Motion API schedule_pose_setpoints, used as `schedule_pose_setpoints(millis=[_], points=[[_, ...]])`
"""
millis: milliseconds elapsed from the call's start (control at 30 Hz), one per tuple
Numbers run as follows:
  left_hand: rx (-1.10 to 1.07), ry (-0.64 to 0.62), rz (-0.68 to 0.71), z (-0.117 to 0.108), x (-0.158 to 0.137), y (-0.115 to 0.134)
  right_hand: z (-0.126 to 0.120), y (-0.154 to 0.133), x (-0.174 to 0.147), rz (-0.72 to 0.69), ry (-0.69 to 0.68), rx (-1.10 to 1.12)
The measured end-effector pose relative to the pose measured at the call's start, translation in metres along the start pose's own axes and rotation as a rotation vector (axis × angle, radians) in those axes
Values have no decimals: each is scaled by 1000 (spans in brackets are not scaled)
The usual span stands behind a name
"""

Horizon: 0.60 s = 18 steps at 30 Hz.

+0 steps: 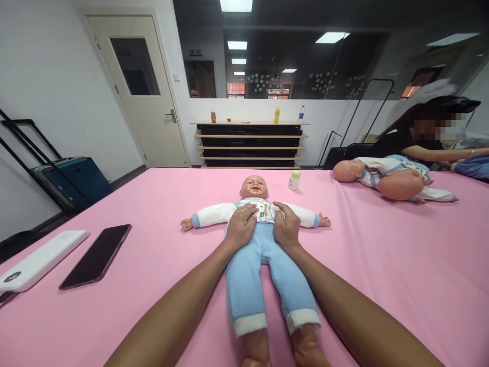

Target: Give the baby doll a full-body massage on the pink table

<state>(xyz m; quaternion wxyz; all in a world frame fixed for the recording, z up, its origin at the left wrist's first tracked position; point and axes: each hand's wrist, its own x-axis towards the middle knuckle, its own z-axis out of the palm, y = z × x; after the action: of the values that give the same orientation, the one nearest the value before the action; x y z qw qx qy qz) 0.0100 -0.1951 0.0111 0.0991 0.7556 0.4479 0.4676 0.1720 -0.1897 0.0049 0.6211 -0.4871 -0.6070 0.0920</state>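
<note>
A baby doll (263, 244) lies on its back on the pink-covered table, head away from me and arms spread to both sides. It wears a white top (263, 210) with a printed animal face and light blue trousers (248, 275) with white cuffs. Over one side of its chest lies my left hand (241, 223), fingers laid out on the fabric, open. My right hand (287, 225) rests against the opposite side of the chest, its fingers apart and partly bent, gripping nothing visible. Beyond the doll's shoulder stands a small white bottle with a green cap (294, 180).
At left on the pink cover (160, 204) lie a dark phone (97, 256) and a white power bank (42, 259). More dolls (401, 184) lie at the right, near a seated person (405, 137). A blue suitcase (76, 181) stands left; a shelf (250, 142) holds bottles behind.
</note>
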Motion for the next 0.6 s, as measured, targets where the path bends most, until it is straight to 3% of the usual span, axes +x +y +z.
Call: schedule_pose_setpoints(millis=[100,267,433,600], points=[[22,-6,-13,1,1,-3,-1,-5,-1,-123,-63,12],[67,-42,46,-2,1,1,-1,-5,1,-210,-172,29],[70,-45,82,-4,1,5,-1,-9,4,-344,-438,6],[76,-36,60,-1,1,3,5,-3,7,-321,-543,-137]])
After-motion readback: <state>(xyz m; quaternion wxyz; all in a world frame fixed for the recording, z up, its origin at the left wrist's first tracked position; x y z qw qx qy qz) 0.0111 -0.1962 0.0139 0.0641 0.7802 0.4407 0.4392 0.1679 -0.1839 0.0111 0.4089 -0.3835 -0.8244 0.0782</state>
